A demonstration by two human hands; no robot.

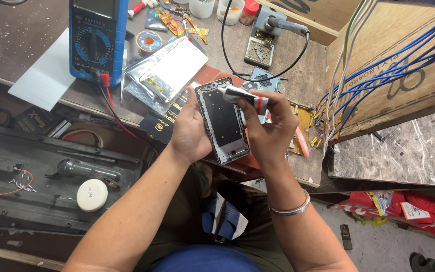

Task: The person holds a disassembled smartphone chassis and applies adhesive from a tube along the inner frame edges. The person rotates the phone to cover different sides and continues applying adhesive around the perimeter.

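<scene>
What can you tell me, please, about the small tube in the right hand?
The small tube is silvery grey with a red band near one end and looks like soft squeezable metal or plastic. It lies roughly level, pinched by the right hand, its other end over the top of the opened phone frame that the left hand holds.

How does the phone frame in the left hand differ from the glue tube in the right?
The phone frame is flat, dark and broad; the glue tube is slim, grey and round with a red band. The frame stands lengthwise in the left hand; the tube lies across its top in the right hand. Both are held above the bench.
</scene>
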